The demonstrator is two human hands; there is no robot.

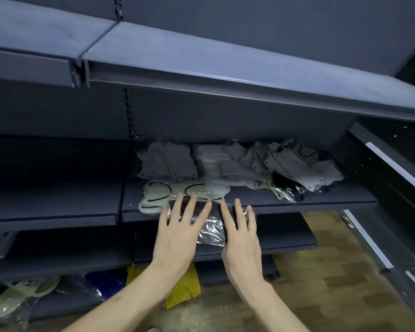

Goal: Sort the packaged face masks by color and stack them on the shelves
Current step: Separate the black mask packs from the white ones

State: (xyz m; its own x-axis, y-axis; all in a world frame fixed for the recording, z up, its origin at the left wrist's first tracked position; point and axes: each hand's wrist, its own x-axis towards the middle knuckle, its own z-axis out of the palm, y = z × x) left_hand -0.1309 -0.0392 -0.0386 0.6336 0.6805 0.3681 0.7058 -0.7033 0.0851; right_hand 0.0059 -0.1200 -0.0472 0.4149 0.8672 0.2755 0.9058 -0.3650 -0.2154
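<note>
1. Dark mask pack (211, 226), in a clear wrapper, sits at the front edge of the middle shelf (297, 200) and overhangs it toward the camera.
2. Left hand (177, 233) lies flat on the pack's left part, fingers spread and straight. Right hand (240, 233) lies flat on its right part, fingers straight. Neither pinches; both press or slide it.
3. Cream mask packs (177, 195) with black loops lie just behind the dark pack, touching it.
4. Grey mask packs (225, 164) fill the back of the same shelf: left ones roughly stacked, right ones jumbled and tilted.
5. Progress, as a judgement: partway. Some grouping by colour shows, but the right heap mixes grey, cream and a dark piece (285, 185), so sorting is left.
6. Lower-left shelf holds more wrapped masks (15, 298); yellow item (185, 288) and blue item (106, 281) lie below. Too blurred to tell whether they are masks.
7. Hidden: the pack's middle under the hands, and stack counts.
</note>
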